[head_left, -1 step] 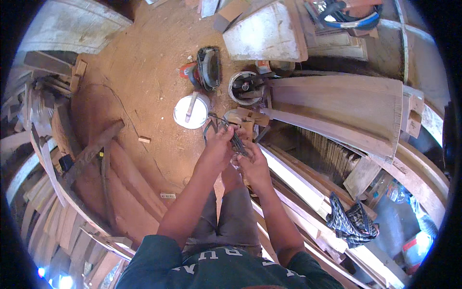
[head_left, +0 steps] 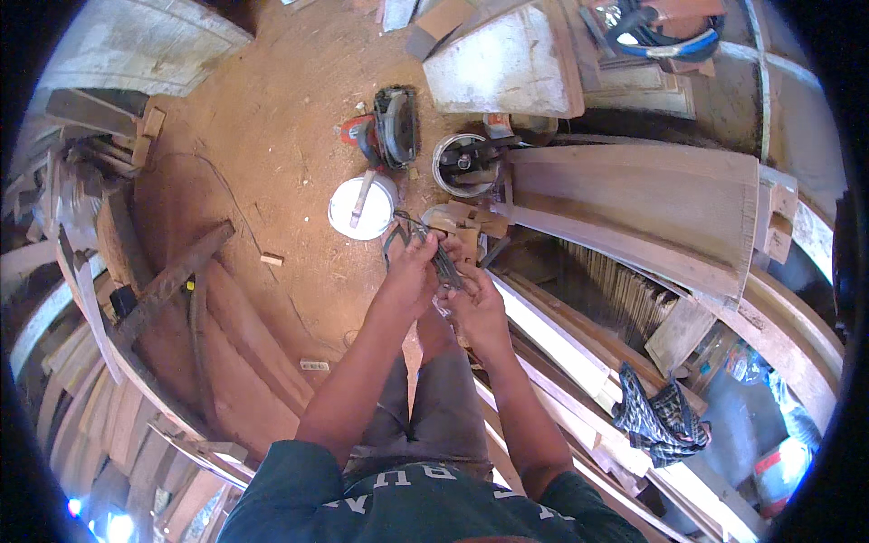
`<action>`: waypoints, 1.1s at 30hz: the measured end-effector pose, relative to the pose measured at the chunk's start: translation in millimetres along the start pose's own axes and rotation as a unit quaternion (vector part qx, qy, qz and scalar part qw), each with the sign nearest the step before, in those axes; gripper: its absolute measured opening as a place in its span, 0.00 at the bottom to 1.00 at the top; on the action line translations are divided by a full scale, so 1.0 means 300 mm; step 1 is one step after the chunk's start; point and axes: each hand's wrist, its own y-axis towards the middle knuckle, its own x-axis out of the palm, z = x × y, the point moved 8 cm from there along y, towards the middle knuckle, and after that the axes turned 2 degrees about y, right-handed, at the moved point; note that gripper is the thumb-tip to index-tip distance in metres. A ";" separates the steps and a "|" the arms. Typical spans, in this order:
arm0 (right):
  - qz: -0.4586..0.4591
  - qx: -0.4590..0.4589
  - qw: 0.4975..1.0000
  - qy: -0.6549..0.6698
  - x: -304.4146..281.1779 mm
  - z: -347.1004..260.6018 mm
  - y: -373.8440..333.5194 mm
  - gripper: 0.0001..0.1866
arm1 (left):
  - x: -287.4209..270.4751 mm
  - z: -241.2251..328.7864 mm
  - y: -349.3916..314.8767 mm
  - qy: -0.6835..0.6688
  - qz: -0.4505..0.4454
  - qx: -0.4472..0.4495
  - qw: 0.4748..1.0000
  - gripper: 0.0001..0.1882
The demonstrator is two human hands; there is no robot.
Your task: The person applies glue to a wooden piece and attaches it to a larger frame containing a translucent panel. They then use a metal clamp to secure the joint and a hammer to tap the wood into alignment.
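My left hand [head_left: 412, 271] is closed around the upper part of a folded bundle of dark cable [head_left: 444, 269], held in front of my legs. The fingers of my right hand [head_left: 478, 306] are bent round the lower end of the same bundle. From its top, a dark loop reaches toward a white bucket [head_left: 340, 206], which has a narrow stick [head_left: 362, 201] lying across it. A circular saw [head_left: 395, 128] with a red part rests on the floor just beyond that bucket. My fingers hide some of the cable.
To the right of the saw stands an open bucket [head_left: 450, 183] of tools. Wood offcuts [head_left: 469, 237] lie near my hands. Long boards [head_left: 634, 190] fill the right side; more timber [head_left: 244, 335] curves along the left. A white power strip [head_left: 314, 366] and a patterned cloth [head_left: 665, 418] lie nearby.
The view has shifted very slightly. Both hands keep their hold on the cable bundle, with hardly any movement visible.
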 end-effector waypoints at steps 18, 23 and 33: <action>0.042 -0.149 0.933 -0.326 -0.091 -0.155 0.391 0.14 | -0.320 0.127 -0.136 0.076 0.073 0.057 0.993 0.12; 0.203 -0.268 0.774 -0.537 -0.152 -0.360 0.825 0.19 | -0.577 0.041 -0.263 0.072 0.130 -0.038 0.988 0.12; -0.072 0.074 0.680 -0.725 -0.166 -0.038 1.150 0.26 | -0.747 -0.129 -0.416 0.044 0.161 -0.121 0.979 0.12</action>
